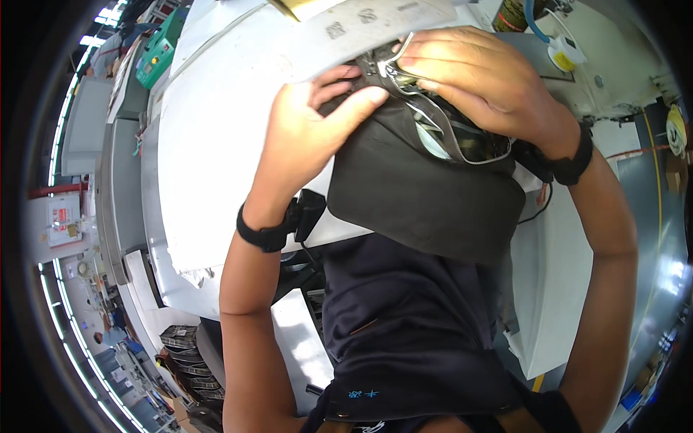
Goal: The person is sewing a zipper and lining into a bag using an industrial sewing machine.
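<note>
A dark fabric bag [426,191] lies at the table's front edge, its lower part hanging toward my body. An open zipper [451,137] with pale edging curves across its upper side, and patterned dark cloth [476,144] shows inside the opening. My left hand [307,126] grips the bag's upper left corner, thumb on top and fingertips partly hidden by the fabric. Across the opening, my right hand [494,83] has its fingers bent over the zipper's upper end and pinches the edge there. What lies under those fingers is hidden.
A white work table [216,144] spreads to the left and ahead. Sewing machine parts, with a blue hose [533,22] and a small white bottle [565,53], stand at the far right. A green machine [160,49] is at the far left. Folded patterned bags [189,353] are stacked lower left.
</note>
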`<action>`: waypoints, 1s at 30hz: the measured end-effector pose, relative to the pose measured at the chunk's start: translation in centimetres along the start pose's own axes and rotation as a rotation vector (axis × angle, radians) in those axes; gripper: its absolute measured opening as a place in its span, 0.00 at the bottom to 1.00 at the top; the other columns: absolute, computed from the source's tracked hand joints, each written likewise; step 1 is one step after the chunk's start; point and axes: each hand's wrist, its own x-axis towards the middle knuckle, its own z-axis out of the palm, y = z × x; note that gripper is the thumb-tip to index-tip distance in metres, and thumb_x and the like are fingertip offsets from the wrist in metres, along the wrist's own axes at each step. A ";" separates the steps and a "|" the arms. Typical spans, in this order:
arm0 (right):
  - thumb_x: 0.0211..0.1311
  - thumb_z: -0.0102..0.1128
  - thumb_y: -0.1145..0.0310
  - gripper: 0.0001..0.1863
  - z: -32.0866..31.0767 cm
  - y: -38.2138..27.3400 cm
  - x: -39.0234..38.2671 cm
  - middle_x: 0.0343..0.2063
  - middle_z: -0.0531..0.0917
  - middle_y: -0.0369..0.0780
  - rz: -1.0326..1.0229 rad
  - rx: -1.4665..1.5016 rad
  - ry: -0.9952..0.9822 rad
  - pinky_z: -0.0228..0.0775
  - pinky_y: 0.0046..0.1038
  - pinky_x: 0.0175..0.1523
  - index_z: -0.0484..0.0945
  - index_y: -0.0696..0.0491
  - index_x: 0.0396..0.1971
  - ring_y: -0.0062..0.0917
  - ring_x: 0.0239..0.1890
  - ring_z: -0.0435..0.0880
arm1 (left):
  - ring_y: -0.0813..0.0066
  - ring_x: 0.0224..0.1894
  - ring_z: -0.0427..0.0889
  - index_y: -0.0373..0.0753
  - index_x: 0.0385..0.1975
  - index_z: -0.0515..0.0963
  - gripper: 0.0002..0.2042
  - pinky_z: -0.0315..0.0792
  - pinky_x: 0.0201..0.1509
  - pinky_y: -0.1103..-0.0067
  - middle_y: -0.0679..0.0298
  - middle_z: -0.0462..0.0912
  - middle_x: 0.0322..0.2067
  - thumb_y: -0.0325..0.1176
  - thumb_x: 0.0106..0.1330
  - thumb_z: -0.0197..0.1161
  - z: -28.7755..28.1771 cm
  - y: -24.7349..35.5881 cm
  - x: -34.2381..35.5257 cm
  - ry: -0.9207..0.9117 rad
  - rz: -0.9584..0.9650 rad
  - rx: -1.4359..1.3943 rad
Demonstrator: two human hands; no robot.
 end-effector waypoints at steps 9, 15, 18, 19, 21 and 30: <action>0.64 0.68 0.76 0.15 -0.6 -0.5 0.5 0.50 0.88 0.42 0.000 0.013 -0.020 0.77 0.37 0.63 0.85 0.56 0.51 0.37 0.57 0.86 | 0.64 0.53 0.79 0.35 0.38 0.80 0.11 0.77 0.57 0.72 0.54 0.80 0.46 0.36 0.70 0.71 0.1 0.0 -0.2 -0.008 0.199 0.351; 0.66 0.67 0.71 0.12 -0.3 -0.5 0.3 0.50 0.89 0.38 0.029 -0.005 0.007 0.78 0.33 0.61 0.87 0.54 0.48 0.32 0.55 0.86 | 0.71 0.49 0.78 0.34 0.38 0.80 0.08 0.74 0.50 0.76 0.58 0.80 0.49 0.33 0.73 0.65 -2.1 0.2 0.7 -0.034 0.266 0.454; 0.66 0.67 0.72 0.12 -0.2 -0.4 0.2 0.50 0.89 0.39 0.019 -0.012 0.015 0.78 0.33 0.61 0.87 0.54 0.49 0.32 0.56 0.86 | 0.54 0.56 0.80 0.34 0.44 0.82 0.11 0.74 0.57 0.67 0.50 0.81 0.51 0.34 0.69 0.66 -3.7 0.8 1.0 0.048 -0.097 0.639; 0.66 0.67 0.72 0.12 -0.1 -0.4 0.2 0.50 0.89 0.39 0.021 -0.005 0.012 0.78 0.33 0.61 0.87 0.54 0.49 0.32 0.56 0.86 | 0.52 0.56 0.80 0.34 0.47 0.82 0.13 0.74 0.59 0.66 0.49 0.80 0.53 0.34 0.68 0.66 -3.5 0.7 0.8 0.088 0.110 0.774; 0.66 0.67 0.72 0.13 -0.2 -0.4 0.3 0.51 0.89 0.39 0.021 0.006 0.017 0.78 0.34 0.61 0.87 0.54 0.49 0.32 0.56 0.86 | 0.49 0.58 0.80 0.35 0.54 0.80 0.18 0.74 0.61 0.65 0.47 0.79 0.56 0.35 0.67 0.67 -2.8 0.7 0.4 0.253 0.398 1.066; 0.64 0.68 0.78 0.14 -0.6 -0.5 0.4 0.50 0.89 0.43 0.031 0.035 -0.033 0.77 0.37 0.64 0.86 0.57 0.50 0.37 0.57 0.86 | 0.73 0.60 0.80 0.29 0.66 0.73 0.28 0.71 0.67 0.78 0.58 0.83 0.56 0.33 0.68 0.72 0.1 1.7 1.8 -0.212 -0.227 -0.282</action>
